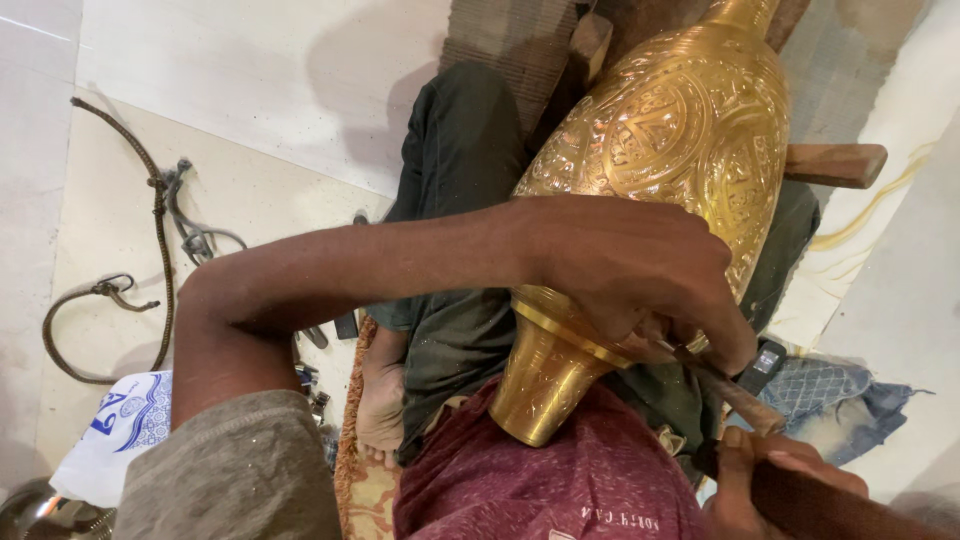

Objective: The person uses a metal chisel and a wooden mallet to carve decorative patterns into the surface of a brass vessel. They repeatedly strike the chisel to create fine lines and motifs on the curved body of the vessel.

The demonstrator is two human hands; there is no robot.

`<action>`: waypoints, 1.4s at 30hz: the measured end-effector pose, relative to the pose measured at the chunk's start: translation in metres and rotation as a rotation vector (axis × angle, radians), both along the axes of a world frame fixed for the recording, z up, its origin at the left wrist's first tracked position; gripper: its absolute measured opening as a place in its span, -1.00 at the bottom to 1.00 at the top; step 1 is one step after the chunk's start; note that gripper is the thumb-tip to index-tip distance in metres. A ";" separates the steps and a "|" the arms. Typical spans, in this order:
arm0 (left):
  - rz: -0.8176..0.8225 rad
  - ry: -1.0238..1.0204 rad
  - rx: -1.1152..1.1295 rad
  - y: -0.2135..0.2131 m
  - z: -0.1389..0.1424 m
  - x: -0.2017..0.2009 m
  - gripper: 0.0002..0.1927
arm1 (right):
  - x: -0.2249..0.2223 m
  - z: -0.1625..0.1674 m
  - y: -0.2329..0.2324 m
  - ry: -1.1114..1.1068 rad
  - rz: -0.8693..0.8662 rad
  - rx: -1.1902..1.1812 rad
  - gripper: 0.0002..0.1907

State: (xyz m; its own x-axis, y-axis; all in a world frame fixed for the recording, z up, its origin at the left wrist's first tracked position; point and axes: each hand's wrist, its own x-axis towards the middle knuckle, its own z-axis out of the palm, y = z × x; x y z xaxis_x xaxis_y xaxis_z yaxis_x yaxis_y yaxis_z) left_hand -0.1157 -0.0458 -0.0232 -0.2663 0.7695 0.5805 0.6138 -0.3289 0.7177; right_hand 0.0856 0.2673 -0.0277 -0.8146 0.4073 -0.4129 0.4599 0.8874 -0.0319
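While left hand [640, 280] fingers pinch a chisel [725, 385], the embossed brass vase [670, 130] gleams golden.

A metal craft workshop: an engraved brass vase [660, 150] worked on a tiled floor [250, 90].

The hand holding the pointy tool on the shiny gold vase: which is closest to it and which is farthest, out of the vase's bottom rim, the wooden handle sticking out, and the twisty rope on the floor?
From the left hand:
1. Vase's bottom rim, just below it, over the lap.
2. Wooden handle, up to the right, behind the gold vase.
3. Twisty rope, far left on the floor.
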 end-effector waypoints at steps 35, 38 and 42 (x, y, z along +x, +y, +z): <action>0.006 0.034 0.087 0.001 0.000 -0.003 -0.84 | 0.034 -0.024 0.041 0.370 -0.075 -0.266 -0.78; -0.006 -0.005 0.018 -0.005 0.001 -0.005 -0.81 | 0.049 -0.026 0.036 0.423 -0.015 -0.326 -0.75; 0.023 0.016 -0.052 -0.005 0.003 -0.004 -0.82 | 0.020 -0.002 0.005 0.379 -0.016 -0.288 -0.78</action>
